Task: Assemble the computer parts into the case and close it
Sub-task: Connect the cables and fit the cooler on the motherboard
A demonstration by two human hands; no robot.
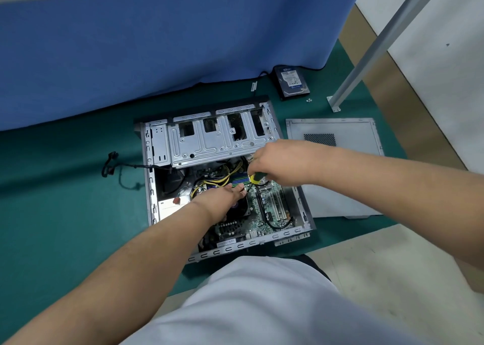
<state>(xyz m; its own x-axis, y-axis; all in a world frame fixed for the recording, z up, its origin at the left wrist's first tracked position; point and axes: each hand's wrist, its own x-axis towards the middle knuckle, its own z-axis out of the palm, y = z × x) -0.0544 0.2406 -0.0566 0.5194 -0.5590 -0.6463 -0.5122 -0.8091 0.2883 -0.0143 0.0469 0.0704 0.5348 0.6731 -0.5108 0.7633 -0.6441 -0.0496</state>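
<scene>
Right hand [272, 164] grips screwdriver [253, 179] over motherboard [264, 208].

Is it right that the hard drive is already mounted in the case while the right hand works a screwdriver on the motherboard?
Not quite. The head view shows the hard drive lying on the green mat behind the case. The right hand does hold the screwdriver.

Your right hand [272, 161] grips a screwdriver [252, 181] over the motherboard [264, 206]; your left hand [222, 195] rests inside the open case [262, 245].

Green mat [65, 187], blue curtain [157, 43], grey metal post [379, 38], pale floor [432, 56]
</scene>
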